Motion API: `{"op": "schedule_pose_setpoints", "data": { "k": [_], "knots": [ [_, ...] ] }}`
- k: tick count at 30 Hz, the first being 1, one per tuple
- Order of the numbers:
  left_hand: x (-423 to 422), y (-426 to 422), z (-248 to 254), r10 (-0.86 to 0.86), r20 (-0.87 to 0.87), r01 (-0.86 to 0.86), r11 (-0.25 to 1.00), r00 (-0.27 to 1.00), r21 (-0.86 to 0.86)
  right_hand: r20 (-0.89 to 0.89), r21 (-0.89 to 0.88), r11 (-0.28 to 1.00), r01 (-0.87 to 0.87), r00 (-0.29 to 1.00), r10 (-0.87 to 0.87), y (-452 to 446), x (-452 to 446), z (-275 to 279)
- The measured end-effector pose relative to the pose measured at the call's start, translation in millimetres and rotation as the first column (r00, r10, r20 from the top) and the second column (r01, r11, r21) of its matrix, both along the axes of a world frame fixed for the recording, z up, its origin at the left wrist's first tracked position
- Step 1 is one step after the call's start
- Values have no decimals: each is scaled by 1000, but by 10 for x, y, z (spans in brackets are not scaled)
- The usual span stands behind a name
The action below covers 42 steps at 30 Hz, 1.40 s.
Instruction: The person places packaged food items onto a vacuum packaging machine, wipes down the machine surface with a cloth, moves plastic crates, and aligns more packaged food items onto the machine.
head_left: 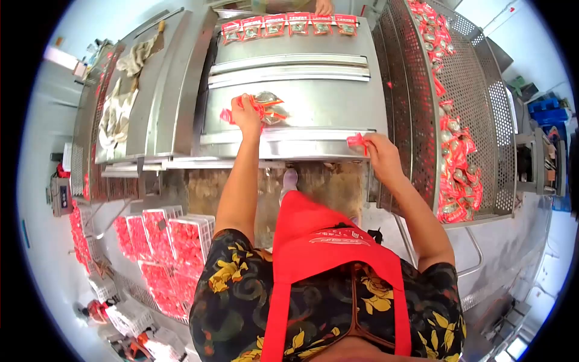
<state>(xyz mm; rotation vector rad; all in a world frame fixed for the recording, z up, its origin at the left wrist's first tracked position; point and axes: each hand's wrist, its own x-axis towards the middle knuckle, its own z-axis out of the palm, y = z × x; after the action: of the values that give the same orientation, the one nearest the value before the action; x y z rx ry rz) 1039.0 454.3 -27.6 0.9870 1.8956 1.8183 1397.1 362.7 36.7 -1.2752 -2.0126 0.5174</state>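
Observation:
My left hand is closed around several red-edged food packets, held over the near section of the steel table. The packets fan out to the right of my fingers, and dark contents show through their clear parts. Farther right, near the table's front edge, my right hand pinches a small red packet by one end. My fingers hide part of that packet. A row of similar red and clear packets lies flat along the table's far edge.
Another person's hand rests by the far row. Raised metal rails cross the table. At right stands a perforated metal bin with red packets. A steel bench with cloths is at left, above white crates of red packets.

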Motion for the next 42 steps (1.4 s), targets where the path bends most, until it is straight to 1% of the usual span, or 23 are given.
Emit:
{"op": "schedule_pose_setpoints", "data": {
  "k": [3,4,6,8,10,11,12,13,14,15,17,18,19,20,22,24,25,26,31,33,34,36,42],
  "knots": [
    [-408,431,-119,18,9,-16,987,1000,-160,326,-20,999,-36,944,41,585,-538,-211],
    [-526,564,-245,11,80,-4,996,997,-88,409,-64,997,-50,910,72,790,-706,-220],
    [-695,769,-330,19,153,-7,997,988,-78,370,31,980,-194,914,169,1070,-893,-578],
    [-915,914,-506,-23,156,37,996,987,-85,425,-21,974,-227,880,214,1185,-1067,-780],
    [-1018,888,-469,-135,-88,101,943,987,-316,464,-75,965,-253,847,258,1178,-1247,-763],
    [-1026,849,-438,-160,-81,125,936,984,-329,438,-58,955,-292,851,288,1139,-1319,-679],
    [-1024,812,-359,-219,-260,104,913,940,-395,415,-38,943,-332,853,317,1092,-1349,-600],
    [-1019,778,-239,-282,-426,70,891,859,-449,417,-50,949,-312,856,304,1024,-1331,-571],
    [-946,743,24,-369,-391,52,780,843,-624,336,-64,985,-157,926,170,952,-1301,-543],
    [-887,679,208,-384,-383,66,774,840,-629,255,-85,996,-3,967,25,909,-1258,-526],
    [-765,614,434,-258,-806,-144,911,532,-387,191,30,994,107,975,-111,1025,-1033,-631],
    [-674,619,412,-267,-807,-134,911,527,-389,48,-432,859,277,958,-284,1062,-976,-607],
    [-573,609,357,-292,-768,104,953,570,-285,-3,-809,514,286,872,-490,1082,-917,-612],
    [-447,588,311,-329,-728,327,933,602,-150,-6,-812,508,288,866,-501,1119,-873,-689],
    [66,485,287,-688,-222,506,679,691,-532,-82,-964,244,105,757,-648,1235,-833,-943],
    [352,536,-241,-832,-135,644,509,538,-571,-85,-979,198,51,782,-618,1374,-752,-1202],
    [471,595,-530,-846,86,694,368,526,-619,-85,-989,150,5,808,-583,1424,-727,-1270],
    [596,619,-701,-778,267,751,359,568,-554,-96,-988,155,-5,806,-584,1447,-730,-1259],
    [858,721,-1080,-729,379,766,305,570,-566,-169,-983,69,-169,700,-693,1460,-705,-1310],
    [873,738,-1140,-632,597,853,217,493,-474,-221,-972,92,-215,711,-668,1467,-598,-1313],
    [935,720,-957,-630,593,847,218,501,-485,-263,-962,117,-248,719,-643,1470,-552,-1310],
    [1139,704,-414,-386,722,819,266,574,-509,-289,-955,132,-266,731,-618,1491,-483,-1330],
    [1210,741,-621,-417,746,852,183,519,-491,-292,-956,159,-246,764,-575,1573,-330,-1289]
  ]
}}
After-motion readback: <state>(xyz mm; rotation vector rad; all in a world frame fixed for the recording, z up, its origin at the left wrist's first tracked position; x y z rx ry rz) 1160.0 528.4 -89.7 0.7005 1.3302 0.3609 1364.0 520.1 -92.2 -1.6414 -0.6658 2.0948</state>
